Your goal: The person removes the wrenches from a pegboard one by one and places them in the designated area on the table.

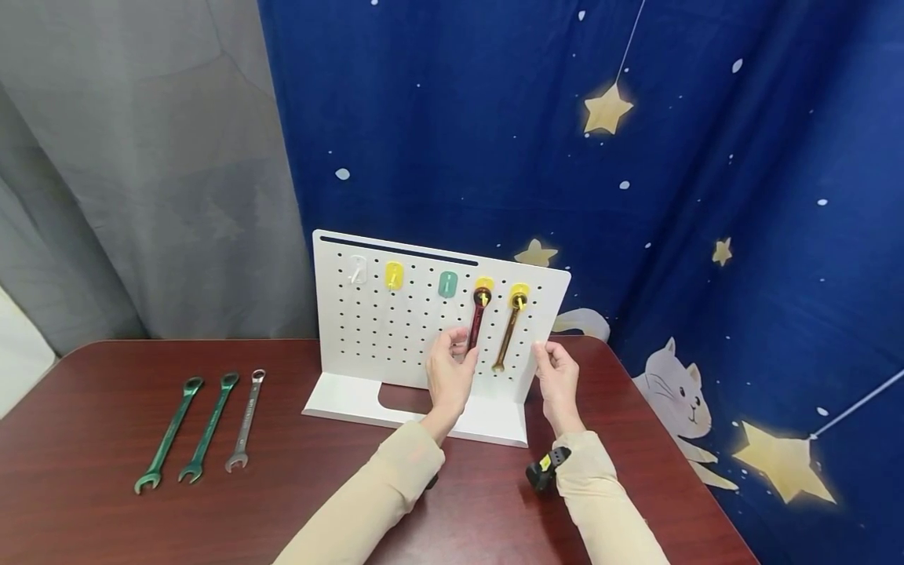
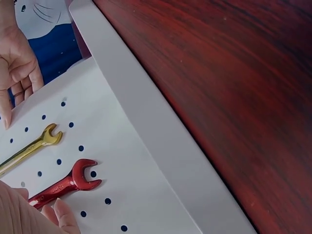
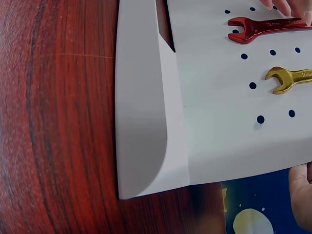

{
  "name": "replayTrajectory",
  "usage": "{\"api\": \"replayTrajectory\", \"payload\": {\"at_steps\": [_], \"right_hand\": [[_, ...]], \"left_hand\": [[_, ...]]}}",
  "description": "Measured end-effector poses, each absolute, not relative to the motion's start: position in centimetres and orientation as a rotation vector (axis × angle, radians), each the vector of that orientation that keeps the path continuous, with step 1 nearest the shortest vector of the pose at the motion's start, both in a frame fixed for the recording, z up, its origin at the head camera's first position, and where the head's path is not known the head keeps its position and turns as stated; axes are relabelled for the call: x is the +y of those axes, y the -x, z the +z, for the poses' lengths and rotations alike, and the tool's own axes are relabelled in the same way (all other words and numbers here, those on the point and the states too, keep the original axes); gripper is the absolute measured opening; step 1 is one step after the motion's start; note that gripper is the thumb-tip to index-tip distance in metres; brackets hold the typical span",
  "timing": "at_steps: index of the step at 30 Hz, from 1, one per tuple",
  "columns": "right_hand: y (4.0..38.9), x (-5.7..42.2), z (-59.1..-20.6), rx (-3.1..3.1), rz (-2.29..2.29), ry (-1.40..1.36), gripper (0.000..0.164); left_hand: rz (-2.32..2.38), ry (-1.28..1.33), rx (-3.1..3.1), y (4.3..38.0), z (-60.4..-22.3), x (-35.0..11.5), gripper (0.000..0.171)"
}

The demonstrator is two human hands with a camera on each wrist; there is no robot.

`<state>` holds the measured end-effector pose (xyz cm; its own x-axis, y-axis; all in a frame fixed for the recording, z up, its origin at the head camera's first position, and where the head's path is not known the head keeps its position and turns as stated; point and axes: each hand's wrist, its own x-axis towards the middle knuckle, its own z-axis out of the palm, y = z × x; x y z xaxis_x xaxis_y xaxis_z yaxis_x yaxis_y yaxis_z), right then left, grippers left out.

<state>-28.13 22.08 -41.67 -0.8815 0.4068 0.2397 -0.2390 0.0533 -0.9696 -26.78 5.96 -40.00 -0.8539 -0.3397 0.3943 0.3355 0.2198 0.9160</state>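
Observation:
A white pegboard (image 1: pixel 328 314) stands upright on the table. A red wrench (image 1: pixel 476 323) hangs by its ring end on a yellow hook, its open end pointing down. My left hand (image 1: pixel 450 380) pinches the red wrench's shaft between thumb and fingers; the left wrist view shows its red jaw end beyond the fingertips. To its right, a gold wrench (image 1: pixel 507 341) hangs on another yellow hook (image 1: pixel 519 292). My right hand (image 1: pixel 559 386) grips the board's right edge, with the thumb on the front face and the fingers behind.
Two green wrenches (image 1: pixel 169 433) and a silver wrench (image 1: pixel 246 424) lie side by side on the dark red table (image 1: pixel 92 416) at left. Bare white (image 1: pixel 358 271), yellow (image 1: pixel 394 276) and green hooks (image 1: pixel 448 284) sit along the board's upper part. A curtain (image 1: pixel 452 118) hangs behind.

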Motion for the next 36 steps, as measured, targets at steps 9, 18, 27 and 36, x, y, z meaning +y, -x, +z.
{"api": "replayTrajectory", "payload": {"at_steps": [9,18,27,36], "right_hand": [[28.24,22.10,-41.86,-1.894,1.886,0.180,0.013],[28.38,22.10,-41.87,-1.875,1.892,0.158,0.012],[28.49,22.11,-42.02,-1.864,1.886,0.152,0.015],[28.39,22.12,-42.04,-1.861,1.881,0.140,0.014]], "left_hand": [[-1.611,-0.049,-1.985,27.20,-40.53,6.24,0.024],[-1.559,-0.113,-2.022,27.35,-40.79,6.53,0.022],[-1.521,-0.107,-2.033,27.40,-40.97,6.64,0.019],[-1.528,-0.087,-2.049,27.42,-40.88,6.61,0.017]]}}
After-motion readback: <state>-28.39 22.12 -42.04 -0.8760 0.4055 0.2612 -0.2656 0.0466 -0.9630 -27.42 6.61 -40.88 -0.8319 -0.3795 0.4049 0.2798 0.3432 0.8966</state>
